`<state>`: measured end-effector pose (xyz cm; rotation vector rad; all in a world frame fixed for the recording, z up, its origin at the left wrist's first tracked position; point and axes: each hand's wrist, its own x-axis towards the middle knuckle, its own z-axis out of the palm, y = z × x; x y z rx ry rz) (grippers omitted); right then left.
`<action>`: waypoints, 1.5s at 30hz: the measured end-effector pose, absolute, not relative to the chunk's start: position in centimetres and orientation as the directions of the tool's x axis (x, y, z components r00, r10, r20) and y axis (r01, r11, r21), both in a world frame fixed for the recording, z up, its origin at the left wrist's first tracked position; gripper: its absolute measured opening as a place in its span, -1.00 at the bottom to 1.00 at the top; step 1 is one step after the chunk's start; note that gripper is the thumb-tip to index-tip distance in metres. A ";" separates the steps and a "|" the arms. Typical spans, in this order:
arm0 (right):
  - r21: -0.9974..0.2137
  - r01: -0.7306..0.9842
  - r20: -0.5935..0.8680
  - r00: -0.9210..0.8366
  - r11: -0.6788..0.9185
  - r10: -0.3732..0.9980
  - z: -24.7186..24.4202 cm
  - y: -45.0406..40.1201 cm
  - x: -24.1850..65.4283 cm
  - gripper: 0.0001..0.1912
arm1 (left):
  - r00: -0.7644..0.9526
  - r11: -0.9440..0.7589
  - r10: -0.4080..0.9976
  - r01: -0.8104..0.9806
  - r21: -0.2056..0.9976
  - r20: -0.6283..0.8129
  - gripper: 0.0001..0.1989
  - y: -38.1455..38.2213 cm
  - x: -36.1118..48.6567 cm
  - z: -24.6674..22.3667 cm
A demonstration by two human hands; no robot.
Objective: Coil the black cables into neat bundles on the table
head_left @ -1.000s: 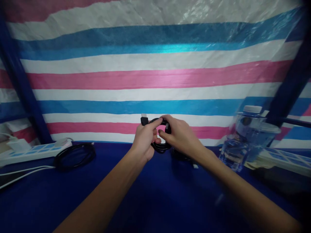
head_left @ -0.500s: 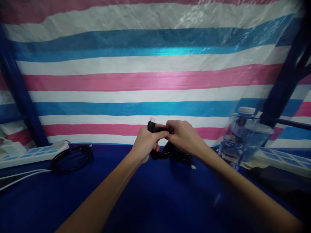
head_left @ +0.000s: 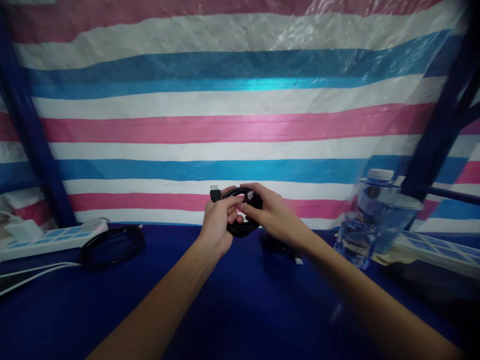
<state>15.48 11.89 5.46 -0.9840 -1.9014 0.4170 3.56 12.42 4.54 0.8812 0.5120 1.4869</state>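
Between my hands, a black cable [head_left: 243,232] is wound into a round coil, raised above the blue table. My left hand [head_left: 217,224] is closed around the coil's left side, and a plug with a silvery metal end [head_left: 214,193] sticks up beside its thumb. My right hand [head_left: 275,212] grips the right side, its thumb and fingers at the inner edge. The cable's other plug [head_left: 250,196] shows a pale tip near the right fingertips. Beneath my right wrist lies another black cable [head_left: 276,243] with a pale-tipped plug, partly hidden by the arm.
A looped black cable [head_left: 112,245] lies at the left, beside a white power strip [head_left: 52,241] with a charger [head_left: 24,229]. At the right stand a clear bottle [head_left: 360,225] and a plastic cup [head_left: 397,215], before another power strip [head_left: 442,252]. Striped sheeting [head_left: 240,130] hangs behind.
The coil has moved left and up, away from the cable on the table, and now faces me as an open ring. My right hand has shifted slightly left and its fingers have turned.
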 end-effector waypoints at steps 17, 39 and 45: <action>-0.903 0.207 0.355 -0.128 0.375 0.926 4.2 11.0 12.6 -0.87 | -0.160 -0.264 0.964 -0.639 0.722 0.211 -0.81 13.6 2.2 4.4; -0.880 -0.355 0.394 -0.176 0.315 0.902 2.9 9.4 11.8 -0.69 | -0.186 -0.236 0.972 -0.768 0.596 0.144 -0.79 13.0 2.5 5.3; -0.929 -0.253 0.335 -0.270 0.269 0.903 1.6 7.1 14.5 -0.82 | 0.069 0.005 0.993 -0.831 0.556 0.095 -0.65 11.9 2.8 6.1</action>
